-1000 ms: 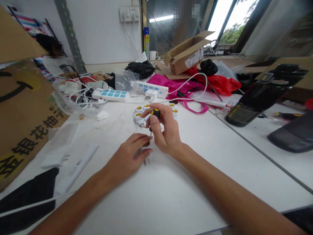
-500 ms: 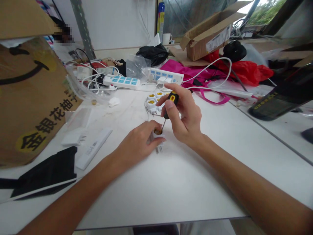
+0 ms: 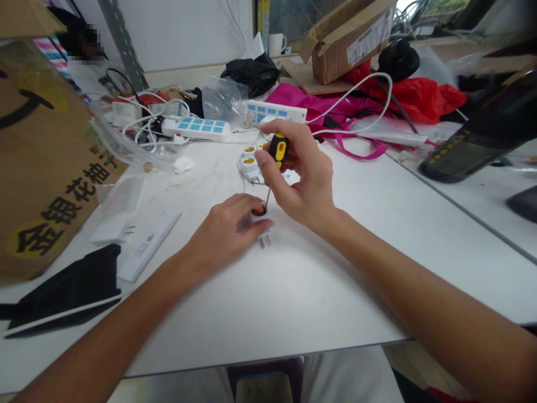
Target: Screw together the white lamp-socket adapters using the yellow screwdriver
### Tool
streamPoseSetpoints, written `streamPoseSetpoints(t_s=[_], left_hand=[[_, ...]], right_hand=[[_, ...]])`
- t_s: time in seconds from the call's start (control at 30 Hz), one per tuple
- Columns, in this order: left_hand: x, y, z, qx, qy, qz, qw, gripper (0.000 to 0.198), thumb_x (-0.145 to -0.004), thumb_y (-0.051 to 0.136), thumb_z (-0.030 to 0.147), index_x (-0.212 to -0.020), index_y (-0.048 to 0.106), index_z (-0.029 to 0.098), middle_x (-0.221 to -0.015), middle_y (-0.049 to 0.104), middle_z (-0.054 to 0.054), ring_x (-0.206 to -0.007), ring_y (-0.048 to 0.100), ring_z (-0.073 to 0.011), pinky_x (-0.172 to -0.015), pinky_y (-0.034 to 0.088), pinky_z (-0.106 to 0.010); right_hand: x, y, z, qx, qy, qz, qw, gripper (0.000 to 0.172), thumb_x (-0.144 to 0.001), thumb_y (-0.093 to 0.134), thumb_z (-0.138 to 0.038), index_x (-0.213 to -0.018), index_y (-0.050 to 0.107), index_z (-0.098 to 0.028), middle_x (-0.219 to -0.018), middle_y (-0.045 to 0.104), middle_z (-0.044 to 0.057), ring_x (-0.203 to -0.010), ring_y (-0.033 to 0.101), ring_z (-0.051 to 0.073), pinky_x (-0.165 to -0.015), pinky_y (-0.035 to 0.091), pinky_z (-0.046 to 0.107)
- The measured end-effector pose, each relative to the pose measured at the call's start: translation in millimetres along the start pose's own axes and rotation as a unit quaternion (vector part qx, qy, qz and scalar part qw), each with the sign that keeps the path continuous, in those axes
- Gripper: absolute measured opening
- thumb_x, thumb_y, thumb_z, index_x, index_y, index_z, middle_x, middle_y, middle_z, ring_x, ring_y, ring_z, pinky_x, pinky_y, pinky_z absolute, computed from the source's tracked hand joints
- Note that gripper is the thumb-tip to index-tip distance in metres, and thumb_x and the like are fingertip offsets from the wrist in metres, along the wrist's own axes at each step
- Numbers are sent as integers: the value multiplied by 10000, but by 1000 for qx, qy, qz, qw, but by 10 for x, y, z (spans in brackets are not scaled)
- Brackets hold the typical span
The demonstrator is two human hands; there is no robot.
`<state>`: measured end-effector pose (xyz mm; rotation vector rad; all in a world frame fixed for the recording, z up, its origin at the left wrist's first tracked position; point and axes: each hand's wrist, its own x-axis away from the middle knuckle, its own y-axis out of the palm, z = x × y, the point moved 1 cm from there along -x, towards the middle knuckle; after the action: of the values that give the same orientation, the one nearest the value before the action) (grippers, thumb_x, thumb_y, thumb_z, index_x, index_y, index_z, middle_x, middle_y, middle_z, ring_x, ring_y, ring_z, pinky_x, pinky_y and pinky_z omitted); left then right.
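Observation:
My left hand (image 3: pixel 229 224) is closed around a small white lamp socket (image 3: pixel 264 216) with a brass-coloured inside. It lies on the table with its metal plug prongs toward me. My right hand (image 3: pixel 310 179) grips a screwdriver (image 3: pixel 279 150) by its black and yellow handle, thumb and fingers around it. The thin shaft slants down, its tip inside the socket's opening; what the tip touches is hidden. Just beyond my hands, several similar white sockets (image 3: pixel 249 162) with gold-coloured insides stand together, partly covered by my right hand.
White power strips (image 3: pixel 197 127) and tangled cables lie at the back. A cardboard box (image 3: pixel 54 184) stands at left, near a white flat box (image 3: pixel 150 244) and a black flat object (image 3: pixel 67 291). At right are a pink bag (image 3: pixel 302 101) and a dark bottle-like object (image 3: pixel 457 151).
The view has tilted down and slightly right. Both hands keep their holds at the socket. The screwdriver handle has turned, showing more of its yellow marking.

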<state>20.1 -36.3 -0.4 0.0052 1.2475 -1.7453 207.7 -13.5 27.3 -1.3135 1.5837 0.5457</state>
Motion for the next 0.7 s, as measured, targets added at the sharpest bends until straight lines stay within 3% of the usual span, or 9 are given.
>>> streamPoseSetpoints(t_s=[0.27, 0.43, 0.6, 0.7], left_hand=[[-4, 14, -28, -8, 19, 0, 1000, 146, -992, 817, 265, -1068, 731, 176, -1180, 802, -92, -1108, 764, -248, -1033, 602, -419], [-10, 11, -19, -2, -4, -9, 1000, 107, -1003, 795, 258, -1062, 741, 189, -1223, 784, -95, -1155, 764, -260, -1067, 598, -426], [-23, 7, 9, -3, 1, -10, 1000, 82, -999, 787, 208, -1061, 749, 169, -1216, 787, -102, -1152, 763, -254, -1065, 599, -415], [-26, 10, 15, 7, 10, 0, 1000, 71, -984, 802, 198, -1027, 750, 176, -1190, 798, -91, -1123, 770, -245, -1056, 600, -405]], right_hand=[[24, 31, 83, -62, 16, -9, 998, 340, -1151, 512, -511, -1431, 573, -328, -990, 720, 6, -743, 670, 159, -670, 581, 304], [44, 123, 111, -93, 6, 11, 996, 311, -1133, 473, -520, -1402, 468, -366, -1124, 722, 17, -810, 715, 204, -635, 588, 367], [70, 133, 30, -102, 14, 8, 995, 137, -1125, 501, -470, -1226, 527, -382, -1073, 676, 7, -856, 728, 223, -599, 567, 384], [73, 111, 25, -92, -4, 16, 996, 181, -1131, 509, -498, -1230, 537, -349, -1063, 648, 8, -811, 705, 186, -585, 540, 348]])
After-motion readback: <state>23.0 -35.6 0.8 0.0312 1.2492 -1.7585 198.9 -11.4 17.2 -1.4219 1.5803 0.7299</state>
